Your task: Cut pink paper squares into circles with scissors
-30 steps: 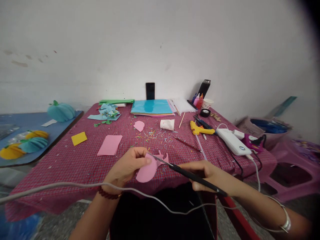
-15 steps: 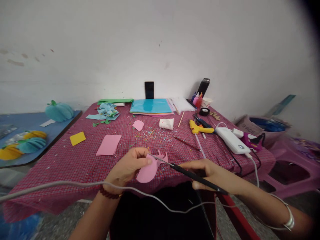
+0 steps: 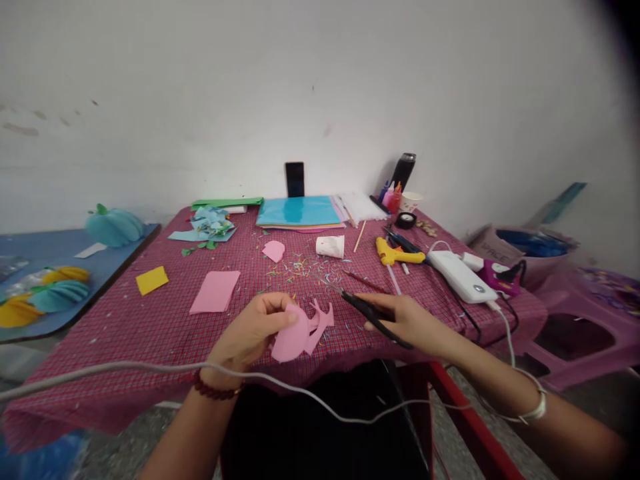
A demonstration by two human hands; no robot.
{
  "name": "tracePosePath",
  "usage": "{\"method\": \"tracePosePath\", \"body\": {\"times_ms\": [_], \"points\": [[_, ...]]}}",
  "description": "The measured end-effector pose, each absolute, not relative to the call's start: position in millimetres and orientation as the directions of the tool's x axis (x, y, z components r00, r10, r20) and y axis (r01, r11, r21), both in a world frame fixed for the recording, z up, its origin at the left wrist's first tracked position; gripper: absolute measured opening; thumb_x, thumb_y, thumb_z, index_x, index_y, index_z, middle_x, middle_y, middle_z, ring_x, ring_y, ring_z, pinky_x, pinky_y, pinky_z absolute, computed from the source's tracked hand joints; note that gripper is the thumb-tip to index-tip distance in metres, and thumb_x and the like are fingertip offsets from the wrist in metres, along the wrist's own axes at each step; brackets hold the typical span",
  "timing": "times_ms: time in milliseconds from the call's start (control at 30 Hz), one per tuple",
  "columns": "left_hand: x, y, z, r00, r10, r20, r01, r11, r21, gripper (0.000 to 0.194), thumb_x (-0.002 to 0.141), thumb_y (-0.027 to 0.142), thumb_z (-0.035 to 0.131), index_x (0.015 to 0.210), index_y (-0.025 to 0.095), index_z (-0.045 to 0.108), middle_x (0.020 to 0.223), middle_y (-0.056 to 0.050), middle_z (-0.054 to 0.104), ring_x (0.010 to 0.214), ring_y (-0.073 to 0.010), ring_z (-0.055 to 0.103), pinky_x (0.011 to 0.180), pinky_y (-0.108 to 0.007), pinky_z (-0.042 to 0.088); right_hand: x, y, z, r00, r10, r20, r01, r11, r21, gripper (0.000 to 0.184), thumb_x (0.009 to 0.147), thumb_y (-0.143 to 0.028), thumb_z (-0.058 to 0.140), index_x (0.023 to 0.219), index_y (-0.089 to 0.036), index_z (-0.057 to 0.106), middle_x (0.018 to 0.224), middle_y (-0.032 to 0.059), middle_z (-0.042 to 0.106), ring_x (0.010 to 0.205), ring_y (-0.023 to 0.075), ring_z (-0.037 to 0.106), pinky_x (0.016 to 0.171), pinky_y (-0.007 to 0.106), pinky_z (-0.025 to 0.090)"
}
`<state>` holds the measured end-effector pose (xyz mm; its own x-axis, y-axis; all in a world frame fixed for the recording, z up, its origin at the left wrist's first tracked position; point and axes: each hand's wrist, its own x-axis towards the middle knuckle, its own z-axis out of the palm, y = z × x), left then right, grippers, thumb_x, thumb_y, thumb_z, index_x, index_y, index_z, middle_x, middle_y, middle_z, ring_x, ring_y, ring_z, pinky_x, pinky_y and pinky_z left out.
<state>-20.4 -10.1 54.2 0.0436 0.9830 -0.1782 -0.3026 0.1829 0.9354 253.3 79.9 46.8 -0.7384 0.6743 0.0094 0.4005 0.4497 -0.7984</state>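
My left hand [image 3: 260, 328] pinches a rounded piece of pink paper [image 3: 293, 337] between thumb and fingers. From its right side hangs a jagged pink offcut [image 3: 321, 327]; whether it is still joined I cannot tell. To the right, my right hand [image 3: 400, 317] is closed around black-handled scissors [image 3: 367, 310]. Their thin metal blades point up and left and stand apart from the paper. A stack of pink paper squares [image 3: 216, 291] lies left of my left hand. Beyond the hands is a small rounded pink paper piece [image 3: 274, 251].
Paper snippets surround a tipped white paper cup [image 3: 330, 246]. A yellow glue gun [image 3: 395, 253], a white power bank [image 3: 463, 277] and a brown pencil [image 3: 367, 281] lie to the right. A white cable [image 3: 240, 377] crosses in front of my wrists. Paper pumpkins [image 3: 114, 227] stand at left.
The scissors have come away from the pink paper, moving right and up with my right hand. The jagged pink offcut now hangs more freely beside the rounded piece. My left hand keeps its pinch.
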Motion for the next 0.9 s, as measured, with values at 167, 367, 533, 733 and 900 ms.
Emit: {"method": "tracePosePath", "body": {"times_ms": [167, 367, 533, 733, 900], "points": [[-19, -8, 57, -0.008, 0.984, -0.18, -0.369, 0.164, 0.915, 0.022, 0.062, 0.026, 0.079, 0.061, 0.014, 0.061, 0.052, 0.002, 0.059, 0.042, -0.0068, 0.049, 0.041, -0.017, 0.036, 243, 90, 28, -0.687, 0.716, 0.128, 0.636, 0.676, -0.372, 0.047, 0.081, -0.016, 0.057, 0.128, -0.019, 0.058, 0.115, 0.0127, 0.065, 0.101, 0.0278, 0.062, 0.091, 0.042, 0.048], [-17, -2, 58, -0.193, 0.964, -0.182, -0.543, 0.05, 0.838, 0.021, 0.06, 0.02, 0.081, 0.063, 0.014, 0.061, 0.06, 0.002, 0.064, 0.052, -0.0082, 0.057, 0.05, -0.018, 0.045, 239, 90, 15, -0.703, 0.686, 0.185, 0.619, 0.719, -0.315, 0.042, 0.083, -0.016, 0.056, 0.125, -0.017, 0.059, 0.112, 0.0133, 0.063, 0.103, 0.0264, 0.06, 0.091, 0.041, 0.048], [-18, 4, 53, -0.283, 0.942, -0.18, -0.584, -0.021, 0.811, 0.019, 0.06, 0.017, 0.08, 0.067, 0.013, 0.063, 0.065, 0.002, 0.066, 0.057, -0.0083, 0.059, 0.057, -0.019, 0.048, 242, 89, 10, -0.702, 0.679, 0.217, 0.601, 0.727, -0.332, 0.042, 0.083, -0.016, 0.056, 0.125, -0.017, 0.06, 0.113, 0.0146, 0.063, 0.105, 0.0275, 0.058, 0.093, 0.043, 0.046], [-16, 5, 50, -0.275, 0.945, -0.178, -0.539, 0.002, 0.842, 0.024, 0.059, 0.021, 0.082, 0.071, 0.014, 0.062, 0.065, 0.002, 0.065, 0.054, -0.0079, 0.057, 0.048, -0.018, 0.044, 239, 84, 22, -0.667, 0.68, 0.304, 0.556, 0.726, -0.405, 0.031, 0.085, -0.017, 0.056, 0.114, -0.019, 0.066, 0.1, 0.0108, 0.064, 0.096, 0.0255, 0.058, 0.087, 0.042, 0.046], [-6, 7, 45, -0.309, 0.938, -0.154, -0.487, -0.017, 0.873, 0.027, 0.056, 0.021, 0.083, 0.07, 0.014, 0.06, 0.072, 0.001, 0.066, 0.064, -0.0109, 0.063, 0.06, -0.022, 0.052, 198, 75, 39, -0.587, 0.697, 0.411, 0.275, 0.649, -0.709, 0.025, 0.088, -0.021, 0.054, 0.112, -0.02, 0.062, 0.095, 0.0069, 0.063, 0.082, 0.0192, 0.059, 0.075, 0.033, 0.047]]}}
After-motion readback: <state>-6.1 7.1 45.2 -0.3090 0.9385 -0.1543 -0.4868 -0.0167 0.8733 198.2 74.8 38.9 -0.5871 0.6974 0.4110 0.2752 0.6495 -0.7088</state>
